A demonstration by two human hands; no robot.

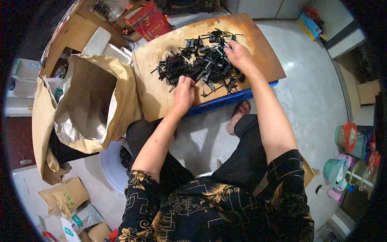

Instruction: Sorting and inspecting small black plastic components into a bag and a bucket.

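A loose heap of small black plastic pieces [207, 66], many with thin prongs, lies on the wooden board [155, 99]. At its near left edge my left hand [184, 94] is closed, with the fingertips pressed together beside the pieces. Whatever it may hold is hidden from view. Over the heap's right side reaches my right hand [240, 56], its fingers closed around a thin, pale, slender thing [228, 47] that points to the upper left. Its exact kind is too small to make out.
Left of the board stands a large open paper sack [117, 109] with a pale lining. Below it is a white tub [107, 165] with dark pieces inside. A blue edge [221, 103] shows under the board. Packed bags [66, 195] lie lower left; a red box [151, 22] stands behind.
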